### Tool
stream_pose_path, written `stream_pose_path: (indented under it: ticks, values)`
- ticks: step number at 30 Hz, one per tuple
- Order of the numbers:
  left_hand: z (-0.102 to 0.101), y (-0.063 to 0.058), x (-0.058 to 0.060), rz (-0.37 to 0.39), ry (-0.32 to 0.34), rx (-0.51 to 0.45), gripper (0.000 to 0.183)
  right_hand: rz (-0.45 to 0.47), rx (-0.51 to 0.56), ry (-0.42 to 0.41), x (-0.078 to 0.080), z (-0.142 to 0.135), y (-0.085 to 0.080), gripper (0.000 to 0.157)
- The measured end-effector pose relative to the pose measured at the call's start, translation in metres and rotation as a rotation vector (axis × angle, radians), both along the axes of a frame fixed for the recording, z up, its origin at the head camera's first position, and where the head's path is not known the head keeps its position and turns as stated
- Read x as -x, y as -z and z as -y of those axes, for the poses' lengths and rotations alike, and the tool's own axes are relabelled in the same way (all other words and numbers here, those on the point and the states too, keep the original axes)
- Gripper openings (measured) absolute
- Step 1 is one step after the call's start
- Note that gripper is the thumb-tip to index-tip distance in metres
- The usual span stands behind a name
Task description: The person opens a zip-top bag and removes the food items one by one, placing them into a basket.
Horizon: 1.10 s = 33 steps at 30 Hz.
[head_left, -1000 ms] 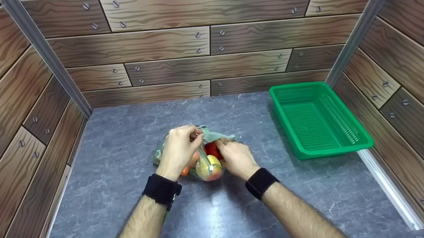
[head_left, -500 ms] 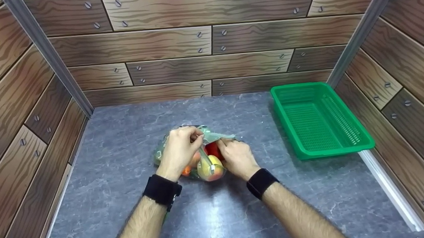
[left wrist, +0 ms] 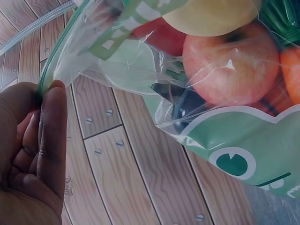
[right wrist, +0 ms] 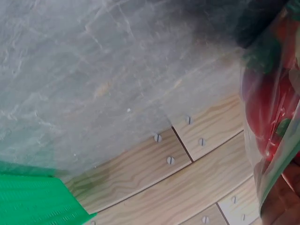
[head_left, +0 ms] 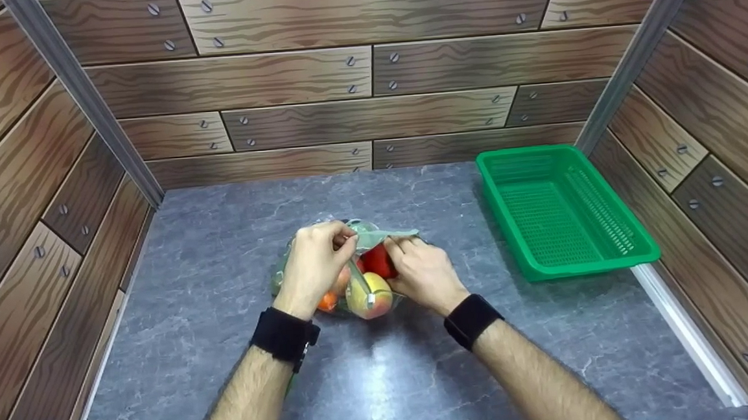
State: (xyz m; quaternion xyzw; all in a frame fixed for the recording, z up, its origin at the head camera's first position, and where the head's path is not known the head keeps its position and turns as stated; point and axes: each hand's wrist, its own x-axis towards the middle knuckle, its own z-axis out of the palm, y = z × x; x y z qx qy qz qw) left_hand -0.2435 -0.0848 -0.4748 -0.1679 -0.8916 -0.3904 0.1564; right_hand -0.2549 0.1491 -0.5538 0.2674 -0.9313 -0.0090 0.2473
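A clear bag (left wrist: 201, 129) with a green printed face bulges with fruit and vegetables. My left hand (head_left: 315, 256) pinches its green-edged opening between thumb and fingertips, as the left wrist view shows. My right hand (head_left: 426, 268) grips the opening's opposite side, fingers at the green strip and thumb mostly hidden. Inside lie a red-and-yellow apple (left wrist: 229, 68), a yellow-and-red fruit (head_left: 369, 294) at the near side and a shiny red piece (head_left: 378, 260) beside the right fingers. Something orange (head_left: 328, 302) shows under the left hand.
A green perforated plastic basket (head_left: 547, 225) stands at the right by the wall. Grey marbled tabletop (head_left: 186, 325) surrounds the bag. Walls with a wood-plank print (head_left: 294, 78) enclose the back and both sides.
My right hand has shifted slightly up and to the right at the bag's opening, and the strip there is drawn straighter. The left hand keeps its pinch almost in place.
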Motion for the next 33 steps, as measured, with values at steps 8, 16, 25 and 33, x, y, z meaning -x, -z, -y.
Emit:
stream_pose_path:
  ticks: [8, 16, 25, 33]
  values:
    - [-0.002, -0.003, 0.000, -0.013, -0.005, -0.006, 0.006, -0.096, 0.054, -0.092, -0.005, -0.009, -0.012, 0.071]
    - [-0.003, -0.004, 0.000, -0.012, -0.013, -0.008, 0.006, -0.111, 0.078, -0.148, -0.014, -0.021, -0.025, 0.074]
    - [-0.003, -0.007, 0.001, -0.017, -0.018, -0.025, 0.006, -0.110, 0.108, -0.136, -0.020, -0.034, -0.046, 0.081]
    - [-0.003, -0.007, 0.002, -0.011, -0.036, -0.018, 0.006, -0.111, 0.145, -0.119, -0.022, -0.047, -0.065, 0.080]
